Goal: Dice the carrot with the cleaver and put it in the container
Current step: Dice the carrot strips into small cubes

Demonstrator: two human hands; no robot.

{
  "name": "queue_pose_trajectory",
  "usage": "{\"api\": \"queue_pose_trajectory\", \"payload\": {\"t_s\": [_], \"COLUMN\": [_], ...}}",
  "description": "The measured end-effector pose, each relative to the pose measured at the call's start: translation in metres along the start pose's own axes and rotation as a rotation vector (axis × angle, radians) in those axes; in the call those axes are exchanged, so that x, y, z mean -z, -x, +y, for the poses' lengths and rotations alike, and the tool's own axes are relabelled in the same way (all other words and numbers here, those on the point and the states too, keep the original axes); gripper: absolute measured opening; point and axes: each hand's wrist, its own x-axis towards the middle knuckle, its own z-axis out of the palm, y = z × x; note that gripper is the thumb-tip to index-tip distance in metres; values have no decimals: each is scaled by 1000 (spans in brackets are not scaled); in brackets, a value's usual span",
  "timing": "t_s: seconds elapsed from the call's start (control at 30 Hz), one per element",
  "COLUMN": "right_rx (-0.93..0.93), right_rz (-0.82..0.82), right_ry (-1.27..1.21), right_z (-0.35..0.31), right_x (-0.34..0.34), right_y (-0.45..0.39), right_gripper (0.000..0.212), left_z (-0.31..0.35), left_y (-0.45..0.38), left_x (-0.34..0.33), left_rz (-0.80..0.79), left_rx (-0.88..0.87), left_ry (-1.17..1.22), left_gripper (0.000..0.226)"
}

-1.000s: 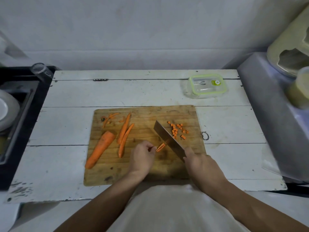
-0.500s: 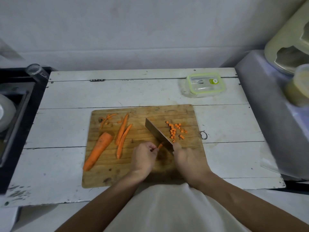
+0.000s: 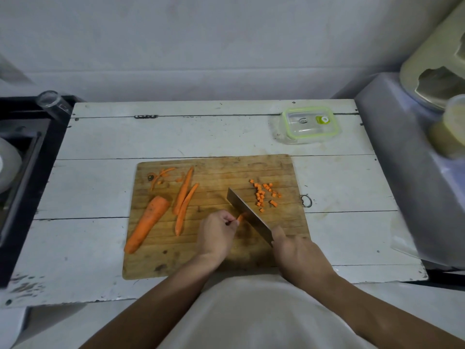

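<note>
- Pretty clearly a home kitchen, and a well-used one.
- Worn white-painted wooden table (image 3: 176, 137) with a scuffed wooden cutting board (image 3: 216, 172) on it, holding a carrot (image 3: 148, 222) and some diced bits (image 3: 264, 195).
- Lidded plastic food container (image 3: 310, 124) at the far right.
- Dark sink (image 3: 22, 157) on the left, with a glass (image 3: 51, 103) on its edge.
- Plain grey wall (image 3: 201, 46) behind.

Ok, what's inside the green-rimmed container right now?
The container sits closed at the table's far right, lid on. Nothing orange shows through the clear lid, though glare hides part of the inside. The carrot dice lie on the cutting board.
</note>
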Motion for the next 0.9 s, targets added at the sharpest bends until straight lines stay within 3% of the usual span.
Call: {"api": "queue_pose_trajectory", "payload": {"t_s": [0.17, 0.27, 0.43, 0.7, 0.8, 0.9], "right_rx": [-15, -58, -80, -41, -33, -27], "right_rz": [34, 63, 91, -51, -16, 56], "right_ry": [0, -22, -34, -54, -15, -39], "right_z": [-5, -2, 3, -3, -11, -16], "right_x": [-4, -7, 7, 0, -7, -8], "right_y": [-14, -16, -2, 5, -10, -24], "right_gripper": [34, 48, 12, 27, 36, 29], "left_z": [2, 0, -2, 1, 2, 3], "left_y": [0, 0, 3, 2, 1, 2], "left_x": [0, 0, 1, 1, -1, -1], "left_rz": [11, 11, -5, 11, 22, 23], "left_rx": [-4, -14, -38, -35, -27, -38], "left_ry": [-9, 3, 0, -56, -82, -85], "left_gripper": [14, 13, 8, 9, 11, 17]}}
